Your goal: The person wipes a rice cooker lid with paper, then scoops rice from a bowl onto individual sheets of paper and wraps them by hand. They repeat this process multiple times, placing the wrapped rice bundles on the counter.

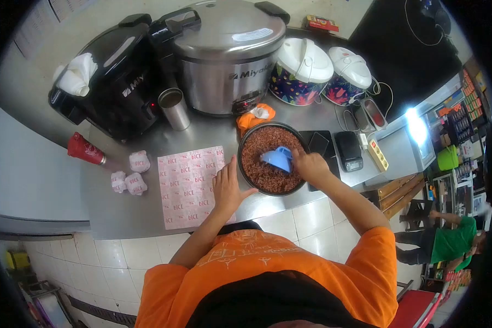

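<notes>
Head view of a steel counter [120, 213] seen from above. The right hand [310, 164] was closed around a blue scoop [279, 158], which rested in reddish-brown rice filling a round black pot [245, 164]; the pot stood on the counter just right of centre, near the edge. The left hand [227, 188] lay flat and open, holding nothing, its fingers on the right margin of a pink printed paper sheet [188, 186] and its thumb touching the pot's rim. Left of the sheet lay three small wrapped parcels [130, 175] in the same printed paper, and beyond them a red bottle [85, 148] on its side. At the far side stood a black cooker [112, 82] with white cloth on its lid, a large steel rice cooker [224, 54], and two floral-patterned pots with white lids [322, 74]. A steel cup [175, 108] stood between the two cookers, and an orange cloth [255, 116] lay just beyond the black pot. A dark scale [349, 150] sat to the right of the pot. A person in a green shirt [451, 243] was at the right margin, well apart.
</notes>
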Motion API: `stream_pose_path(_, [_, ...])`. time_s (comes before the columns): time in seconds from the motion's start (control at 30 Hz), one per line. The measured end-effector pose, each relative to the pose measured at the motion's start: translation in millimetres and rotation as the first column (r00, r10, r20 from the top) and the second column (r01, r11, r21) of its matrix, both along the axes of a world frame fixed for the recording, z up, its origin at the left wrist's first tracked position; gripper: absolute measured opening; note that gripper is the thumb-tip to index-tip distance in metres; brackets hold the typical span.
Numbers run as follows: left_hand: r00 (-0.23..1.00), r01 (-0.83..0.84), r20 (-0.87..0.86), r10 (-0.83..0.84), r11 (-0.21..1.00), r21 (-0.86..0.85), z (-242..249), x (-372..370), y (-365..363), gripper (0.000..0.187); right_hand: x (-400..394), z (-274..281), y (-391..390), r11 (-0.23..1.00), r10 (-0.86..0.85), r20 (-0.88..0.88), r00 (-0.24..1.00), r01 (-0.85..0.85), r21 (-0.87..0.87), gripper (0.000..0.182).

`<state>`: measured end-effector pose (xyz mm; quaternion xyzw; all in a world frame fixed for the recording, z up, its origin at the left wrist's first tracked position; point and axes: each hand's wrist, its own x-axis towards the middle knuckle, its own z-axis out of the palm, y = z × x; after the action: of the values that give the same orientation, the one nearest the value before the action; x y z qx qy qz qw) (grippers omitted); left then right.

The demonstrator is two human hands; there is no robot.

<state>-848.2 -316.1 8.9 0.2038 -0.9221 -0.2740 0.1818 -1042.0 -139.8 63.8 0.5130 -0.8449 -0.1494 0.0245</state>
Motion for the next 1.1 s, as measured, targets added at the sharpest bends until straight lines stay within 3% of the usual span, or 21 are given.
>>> stream_pose_path(0.47, [0.998,-0.032,-0.058,0.03,0.999,-0.034,-0.4,-1.6,1.2,0.118,35.1,2.7,8.3,0.997,0.053,0.256,0.965,-0.038,-0.064,0.028])
stream_pose_path(0.53, [0.998,-0.029,-0.053,0.027,0.998,-0.047,-1.0,-3.2,0.5,0.119,35.4,7.5,2.7,0.999,-0.038,0.372,0.927,0.032,0.022,0.029])
stream_pose_path(0.67, [0.999,-0.012,-0.046,0.009,0.998,-0.058,-4.3,-4.8,-1.5,0.121,30.8,1.2,-3.6,0.997,-0.076,0.412,0.908,0.072,0.025,0.028])
stream_pose_path(0.8, [0.999,-0.011,-0.043,0.008,0.998,-0.058,0.9,-2.9,-0.2,0.119,9.4,-0.2,-9.1,0.995,-0.104,0.585,0.805,0.087,0.057,0.03])
stream_pose_path(0.9, [0.998,0.008,-0.067,-0.016,0.994,-0.105,3.0,3.8,-3.1,0.113,-11.2,-3.2,-11.7,0.998,-0.069,0.62,0.781,0.045,0.054,0.031])
stream_pose_path(0.97, [0.99,0.059,-0.121,-0.073,0.992,-0.11,7.3,14.8,-6.4,0.098,-24.0,-2.8,-5.9,0.999,-0.042,0.619,0.785,0.025,0.036,0.032])
stream_pose_path(1.0, [0.991,0.056,-0.114,-0.069,0.992,-0.112,4.9,22.8,-9.7,0.098,-31.9,-0.5,-1.4,0.997,-0.044,0.649,0.76,0.071,-0.015,0.034])
stream_pose_path(1.07, [0.985,0.104,-0.126,-0.119,0.988,-0.117,-5.2,45.2,-22.8,0.08,-37.2,10.6,0.6,0.991,-0.041,0.681,0.731,0.119,-0.068,0.035])
stream_pose_path(1.1, [0.989,0.123,-0.073,-0.132,0.986,-0.112,-14.8,60.0,-30.4,0.073,-35.6,24.4,0.1,0.955,-0.212,0.787,0.579,0.292,0.043,0.035])
